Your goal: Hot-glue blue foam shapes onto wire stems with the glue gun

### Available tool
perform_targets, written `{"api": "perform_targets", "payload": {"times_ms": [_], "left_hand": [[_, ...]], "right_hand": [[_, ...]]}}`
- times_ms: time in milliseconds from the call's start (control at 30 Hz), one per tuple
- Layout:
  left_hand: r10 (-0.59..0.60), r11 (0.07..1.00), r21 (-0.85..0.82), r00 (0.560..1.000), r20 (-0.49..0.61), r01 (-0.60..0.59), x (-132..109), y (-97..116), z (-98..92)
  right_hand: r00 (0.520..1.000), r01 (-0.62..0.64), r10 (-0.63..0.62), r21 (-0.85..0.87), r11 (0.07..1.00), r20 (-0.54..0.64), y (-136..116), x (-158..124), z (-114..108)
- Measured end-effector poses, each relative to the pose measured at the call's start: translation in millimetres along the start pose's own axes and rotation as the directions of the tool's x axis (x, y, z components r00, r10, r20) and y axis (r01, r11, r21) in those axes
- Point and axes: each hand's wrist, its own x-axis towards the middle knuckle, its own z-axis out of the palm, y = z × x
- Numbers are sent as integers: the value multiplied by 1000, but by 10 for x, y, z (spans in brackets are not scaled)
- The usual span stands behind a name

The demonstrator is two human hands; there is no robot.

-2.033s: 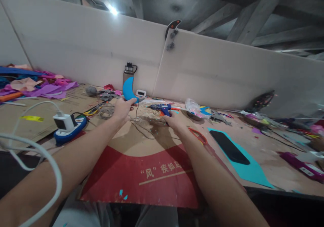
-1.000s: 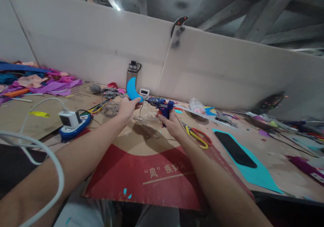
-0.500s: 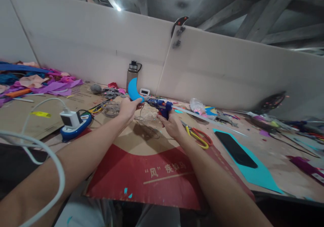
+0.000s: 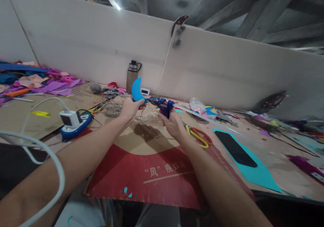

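My left hand [image 4: 130,109] is closed on the lower end of a curved blue foam piece [image 4: 137,89], holding it upright above the cardboard. My right hand [image 4: 172,125] grips a blue glue gun [image 4: 162,104] by its handle. The gun's nozzle points left and meets the base of the foam piece, close to my left fingers. Both hands hover over a brown and red cardboard sheet [image 4: 152,166] littered with scraps.
Scissors [image 4: 198,136] with red and yellow handles lie right of my right hand. A black phone [image 4: 235,149] rests on a cyan sheet [image 4: 255,173]. A power strip [image 4: 73,124] with a white charger sits left. A water bottle [image 4: 132,74] stands by the white wall; fabric scraps pile far left.
My right hand lifted the glue gun off the cardboard and brought its nozzle to the blue foam piece. The foam piece shifted slightly right and tilted in my left hand.
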Motion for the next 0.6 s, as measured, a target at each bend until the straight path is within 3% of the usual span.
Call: {"api": "perform_targets", "payload": {"times_ms": [200,600], "left_hand": [[10,1000,-13,1000,-17,-11,35,-2,-20],[11,1000,-2,1000,-5,-11,13,25,-8]], "right_hand": [[999,34,-36,-135,990,-12,-16,-15,11],[999,31,-33,-89,996,-18,-34,-8,11]]}}
